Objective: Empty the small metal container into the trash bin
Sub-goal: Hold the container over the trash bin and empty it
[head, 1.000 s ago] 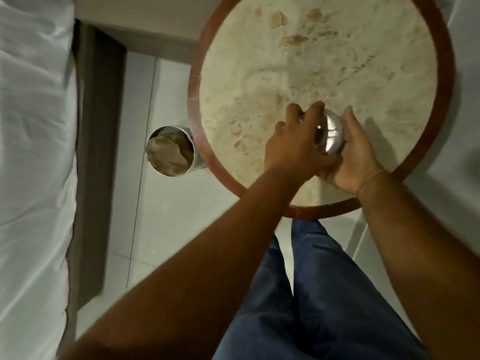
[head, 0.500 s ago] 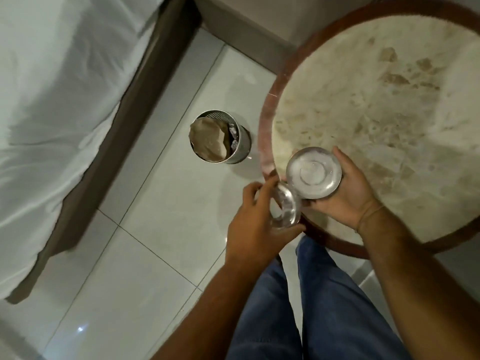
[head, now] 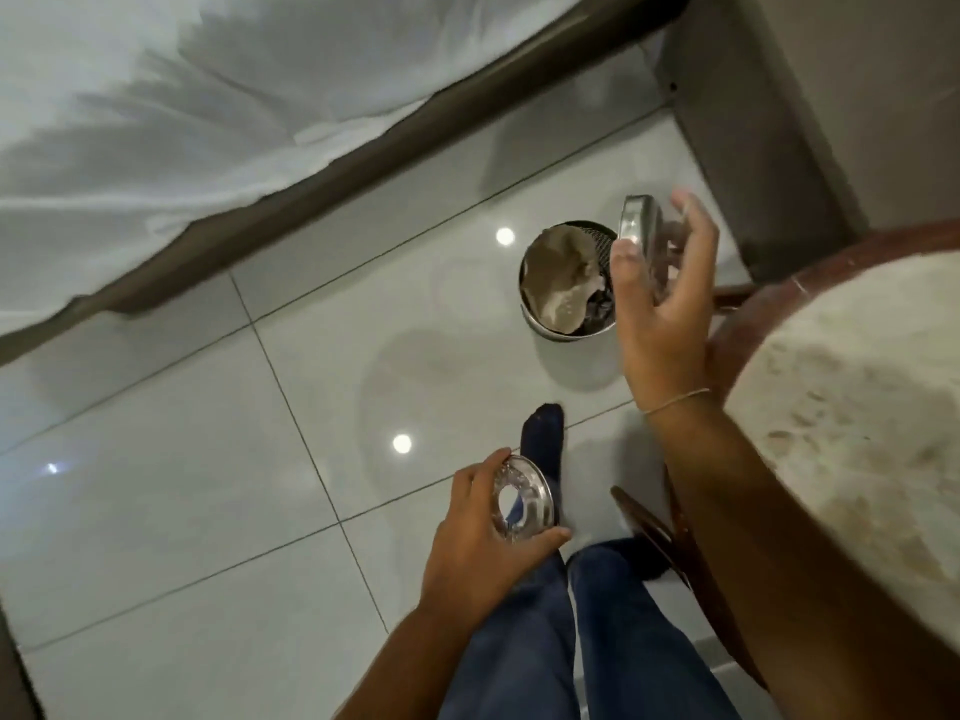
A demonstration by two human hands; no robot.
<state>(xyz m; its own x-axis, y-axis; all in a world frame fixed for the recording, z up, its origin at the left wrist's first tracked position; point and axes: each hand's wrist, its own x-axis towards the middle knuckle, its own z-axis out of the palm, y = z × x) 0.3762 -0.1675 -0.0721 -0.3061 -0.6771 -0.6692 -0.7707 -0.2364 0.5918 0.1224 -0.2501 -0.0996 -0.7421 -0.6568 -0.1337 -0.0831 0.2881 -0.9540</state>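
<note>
Right hand grips the small metal container, tipped on its side just above the trash bin on the floor. Left hand holds the lid low, near the knees. Lid's off, container's over the bin; whether contents have dropped yet, can't tell. Probably mid-pour.

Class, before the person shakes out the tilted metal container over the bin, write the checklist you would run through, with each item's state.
1. Lid off, held in left hand: ok.
2. Small metal container gripped by right hand: ok.
3. Container tipped on its side: ok.
4. Container directly above trash bin opening: cannot tell; it appears over the far rim.
5. Bin has room: cannot tell; crumpled paper fills the top.
</note>
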